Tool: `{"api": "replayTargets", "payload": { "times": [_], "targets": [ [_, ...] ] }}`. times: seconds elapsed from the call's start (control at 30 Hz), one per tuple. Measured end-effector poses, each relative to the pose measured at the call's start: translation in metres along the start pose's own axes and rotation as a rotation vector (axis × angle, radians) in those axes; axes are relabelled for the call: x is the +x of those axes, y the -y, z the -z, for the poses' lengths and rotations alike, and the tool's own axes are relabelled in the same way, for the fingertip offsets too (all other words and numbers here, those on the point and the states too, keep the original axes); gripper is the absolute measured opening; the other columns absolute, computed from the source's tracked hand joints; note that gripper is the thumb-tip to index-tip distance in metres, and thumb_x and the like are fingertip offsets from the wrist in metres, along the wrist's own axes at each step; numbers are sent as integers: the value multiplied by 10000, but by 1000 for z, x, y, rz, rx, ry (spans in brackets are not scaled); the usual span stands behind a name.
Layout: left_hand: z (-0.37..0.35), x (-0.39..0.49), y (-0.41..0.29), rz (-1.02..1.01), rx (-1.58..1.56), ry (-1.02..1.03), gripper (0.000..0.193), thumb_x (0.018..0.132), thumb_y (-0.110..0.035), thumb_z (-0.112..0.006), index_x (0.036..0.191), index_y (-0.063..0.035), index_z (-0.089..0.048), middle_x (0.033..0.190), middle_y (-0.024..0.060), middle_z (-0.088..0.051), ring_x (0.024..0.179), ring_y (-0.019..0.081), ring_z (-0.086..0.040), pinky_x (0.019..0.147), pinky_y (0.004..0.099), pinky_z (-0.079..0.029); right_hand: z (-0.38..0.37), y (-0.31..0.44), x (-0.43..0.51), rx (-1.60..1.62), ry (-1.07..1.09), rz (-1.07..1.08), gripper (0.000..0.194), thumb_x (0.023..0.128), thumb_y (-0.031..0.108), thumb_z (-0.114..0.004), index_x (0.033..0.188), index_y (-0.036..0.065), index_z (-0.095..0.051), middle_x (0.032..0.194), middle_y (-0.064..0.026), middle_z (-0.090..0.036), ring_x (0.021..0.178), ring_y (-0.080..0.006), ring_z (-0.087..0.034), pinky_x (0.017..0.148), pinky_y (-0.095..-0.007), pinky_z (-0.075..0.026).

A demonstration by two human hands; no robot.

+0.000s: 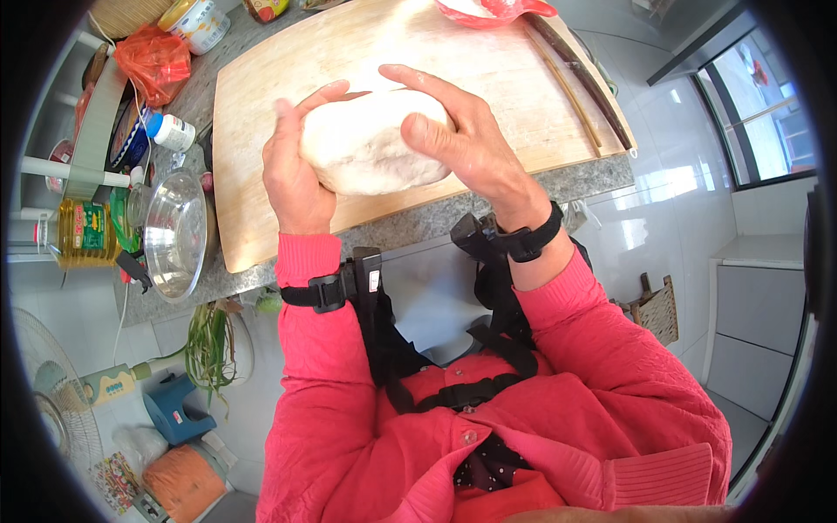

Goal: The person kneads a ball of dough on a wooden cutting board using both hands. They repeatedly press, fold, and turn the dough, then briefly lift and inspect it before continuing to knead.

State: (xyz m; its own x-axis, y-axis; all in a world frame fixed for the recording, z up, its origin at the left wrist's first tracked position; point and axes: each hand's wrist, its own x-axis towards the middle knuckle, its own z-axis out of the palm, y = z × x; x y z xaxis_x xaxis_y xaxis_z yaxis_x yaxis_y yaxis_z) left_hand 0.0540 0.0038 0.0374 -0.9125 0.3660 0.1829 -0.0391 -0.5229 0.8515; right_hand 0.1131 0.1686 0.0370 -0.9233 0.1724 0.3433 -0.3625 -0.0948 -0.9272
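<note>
A large pale lump of dough is between my two hands, over the near part of a wooden board. My left hand cups the dough's left end, with its palm against the side and the fingers pointing away from me. Around the right end curves my right hand, its thumb lying over the dough's near face and its fingers reaching along the far side. Whether the dough touches the board is not clear from this angle. Bright light washes out the board's far middle.
A rolling pin and a thin stick lie along the board's right side, below a red bowl holding white powder. Left of the board stand a clear bowl, a white bottle, an oil jug and a red plastic bag.
</note>
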Motion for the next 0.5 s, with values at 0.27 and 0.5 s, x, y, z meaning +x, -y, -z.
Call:
{"api": "replayTargets", "payload": {
  "times": [0.27,0.5],
  "targets": [
    [-1,2,5,-45,161,-126,342,967,-87,-410,1180,99,-602,1137,191,-651,991,230,-659,880,304,-525,3,-1,0,36,-18,-137,351,913,201,-626,1208,13,-643,1122,-73,-638,1004,-117,-581,890,-257,-470],
    [0,0,-8,99,-230,55,522,1018,-355,-465,1293,85,-521,1250,202,-585,1111,231,-606,934,307,-497,8,1,7,331,-146,-303,320,927,227,-624,1108,-35,-658,983,-92,-684,849,-135,-656,748,-254,-531]
  ]
}}
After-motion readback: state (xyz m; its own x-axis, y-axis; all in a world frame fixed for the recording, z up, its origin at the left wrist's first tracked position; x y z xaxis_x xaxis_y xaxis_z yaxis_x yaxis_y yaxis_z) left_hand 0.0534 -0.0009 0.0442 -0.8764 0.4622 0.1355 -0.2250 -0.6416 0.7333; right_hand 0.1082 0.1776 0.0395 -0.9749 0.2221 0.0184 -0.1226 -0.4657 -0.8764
